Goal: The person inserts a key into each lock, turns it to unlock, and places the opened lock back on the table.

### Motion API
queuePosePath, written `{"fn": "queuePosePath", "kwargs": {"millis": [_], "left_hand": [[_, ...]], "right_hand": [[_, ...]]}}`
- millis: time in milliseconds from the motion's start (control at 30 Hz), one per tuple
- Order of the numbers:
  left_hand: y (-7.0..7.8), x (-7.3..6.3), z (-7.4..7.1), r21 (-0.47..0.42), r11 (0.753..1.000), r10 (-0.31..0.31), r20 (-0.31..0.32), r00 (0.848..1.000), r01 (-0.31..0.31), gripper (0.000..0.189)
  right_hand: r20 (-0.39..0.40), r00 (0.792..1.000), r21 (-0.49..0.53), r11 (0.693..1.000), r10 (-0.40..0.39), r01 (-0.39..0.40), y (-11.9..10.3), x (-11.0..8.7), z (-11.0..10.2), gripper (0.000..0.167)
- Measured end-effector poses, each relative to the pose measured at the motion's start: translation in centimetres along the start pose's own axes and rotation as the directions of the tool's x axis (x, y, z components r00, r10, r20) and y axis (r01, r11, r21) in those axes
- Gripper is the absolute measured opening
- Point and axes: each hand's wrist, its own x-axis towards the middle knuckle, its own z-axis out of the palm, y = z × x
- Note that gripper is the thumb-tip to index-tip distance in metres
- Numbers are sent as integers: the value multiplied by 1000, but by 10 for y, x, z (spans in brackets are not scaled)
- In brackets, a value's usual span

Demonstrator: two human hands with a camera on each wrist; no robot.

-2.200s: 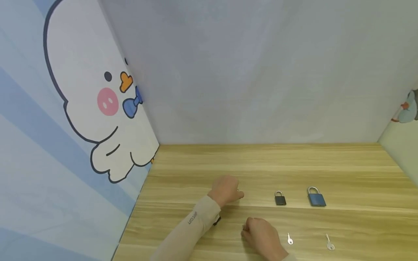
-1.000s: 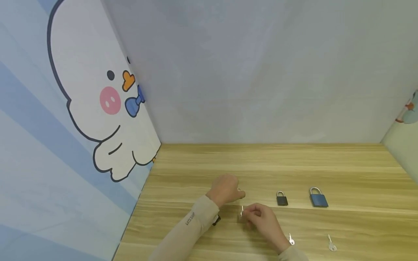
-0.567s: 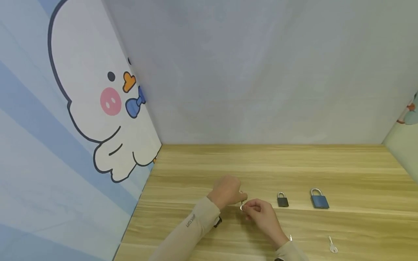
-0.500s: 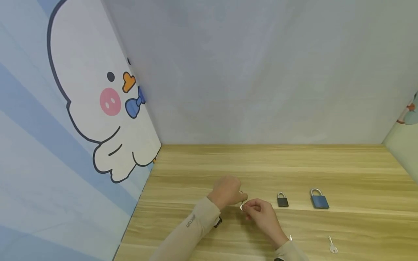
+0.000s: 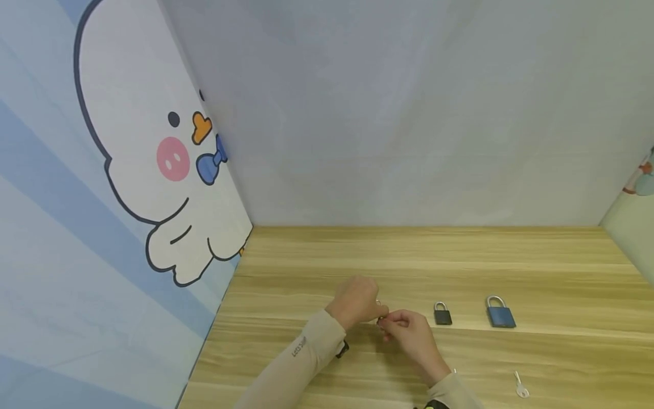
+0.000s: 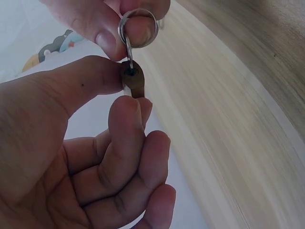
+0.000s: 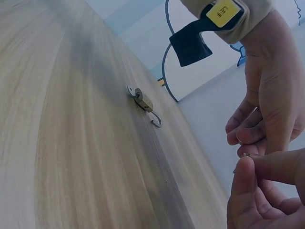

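Left of the black padlock [image 5: 443, 317] on the desk [image 5: 562, 267], the left hand [image 5: 356, 303] pinches a small padlock [image 6: 137, 82] in a closed grip, the right hand [image 5: 411, 334] likewise pinching a key [image 6: 129, 51] at that lock's keyhole [image 6: 131, 72].

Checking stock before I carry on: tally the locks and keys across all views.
Locks: 4 (blue lock, black lock, held lock, open lock)
Keys: 4 (loose key, held key, open lock's key, apparent key tip by the right sleeve)
Total: 8
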Motion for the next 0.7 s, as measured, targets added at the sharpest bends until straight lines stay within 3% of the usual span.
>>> {"fn": "queuePosePath", "kwargs": {"millis": [400, 700], "left_hand": [[2, 0, 1, -66, 997, -35, -8, 999, 34, 53], [1, 0, -5, -113, 991, -68, 37, 997, 72, 50]], "right_hand": [[-138, 990, 91, 996, 10, 3, 6, 2, 5, 14], [-119, 993, 95, 995, -10, 22, 9, 4, 7, 19]]}}
